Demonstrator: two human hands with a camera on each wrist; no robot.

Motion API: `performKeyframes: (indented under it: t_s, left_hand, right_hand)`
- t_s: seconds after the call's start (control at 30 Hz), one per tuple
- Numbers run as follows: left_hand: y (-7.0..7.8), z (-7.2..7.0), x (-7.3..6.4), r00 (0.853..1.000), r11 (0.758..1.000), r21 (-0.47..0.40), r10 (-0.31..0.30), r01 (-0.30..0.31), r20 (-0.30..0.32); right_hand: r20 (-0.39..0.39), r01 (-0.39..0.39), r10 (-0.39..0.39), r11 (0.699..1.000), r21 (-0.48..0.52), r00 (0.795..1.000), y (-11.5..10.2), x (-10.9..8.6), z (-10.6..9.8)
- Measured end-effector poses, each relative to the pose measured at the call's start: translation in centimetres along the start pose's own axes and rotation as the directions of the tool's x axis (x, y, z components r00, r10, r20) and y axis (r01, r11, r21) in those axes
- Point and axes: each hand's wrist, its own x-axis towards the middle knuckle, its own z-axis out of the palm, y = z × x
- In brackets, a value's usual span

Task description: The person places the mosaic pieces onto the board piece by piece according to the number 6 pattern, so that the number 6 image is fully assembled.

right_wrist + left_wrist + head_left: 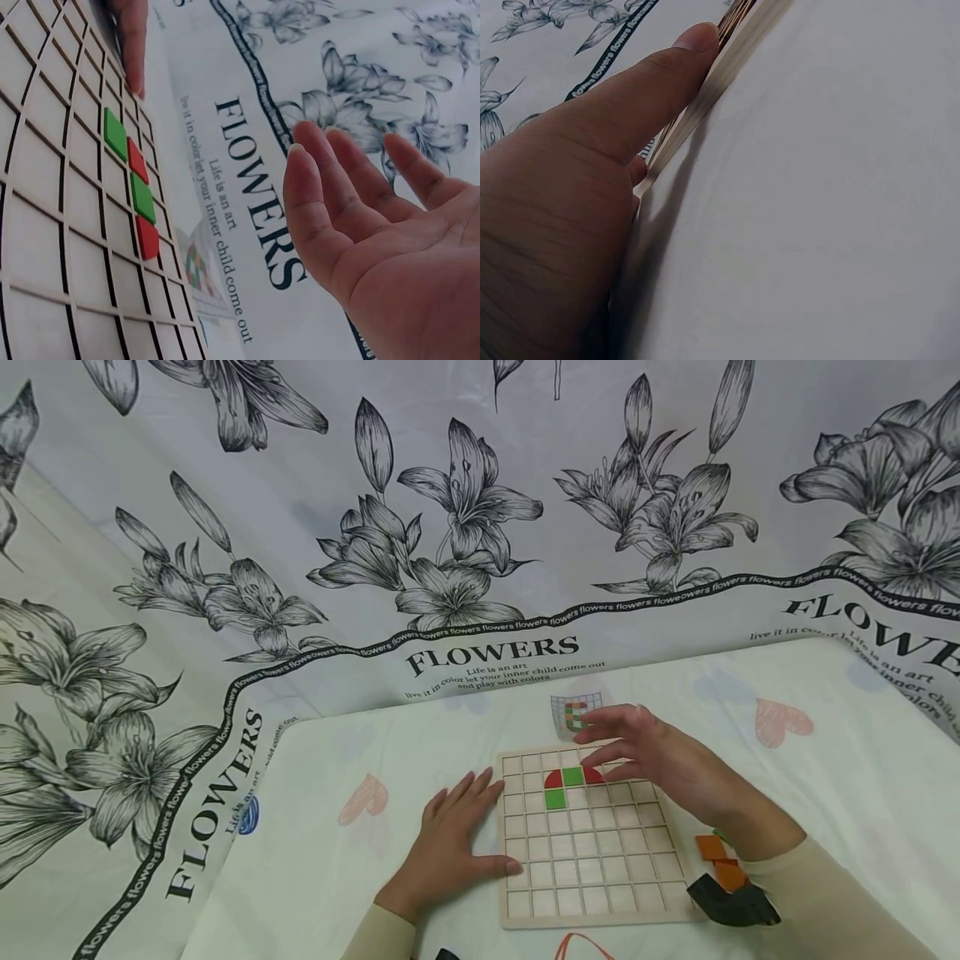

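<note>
A square wooden grid board [562,846] lies on the pale cloth. Near its far side sit two green square tiles [555,798] and two red tiles [148,238] with a rounded corner. My left hand [450,843] rests along the board's left edge, fingers stretched out and thumb [660,82] on the wooden rim. Above the far right part of the board hovers my right hand [652,760], its fingers loosely bent and apart. Nothing is between those fingers in the right wrist view, where the palm shows. In the head view its fingertips overlap the right red tile.
Beyond the board lies a small grid pattern card [566,714] with coloured squares, partly behind my right fingers. Orange tiles [711,847] lie at the board's right side, under my right forearm. An orange-red cord [577,939] shows at the near edge. A flower-printed sheet [465,568] hangs behind.
</note>
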Motion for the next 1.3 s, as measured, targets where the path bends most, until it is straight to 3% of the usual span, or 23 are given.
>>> performKeyframes:
  t_s: [0.43,0.83,1.3]
  left_hand:
    - [0.0,0.1,-0.1,1.0,1.0,0.007,0.006,-0.006,-0.004]
    - [-0.2,0.1,-0.2,1.0,1.0,-0.026,-0.003,0.003,0.0]
    - [-0.2,0.0,-0.2,1.0,1.0,-0.02,0.003,-0.004,-0.005]
  right_hand:
    - [-0.064,-0.093,0.088,0.992,-0.086,0.994,0.0,-2.7,-2.3]
    - [-0.104,-0.131,0.112,0.972,-0.196,0.988,1.0,-5.8,-4.9]
    - [-0.195,-0.249,0.197,0.923,-0.294,0.961,2.8,-9.2,-7.2]
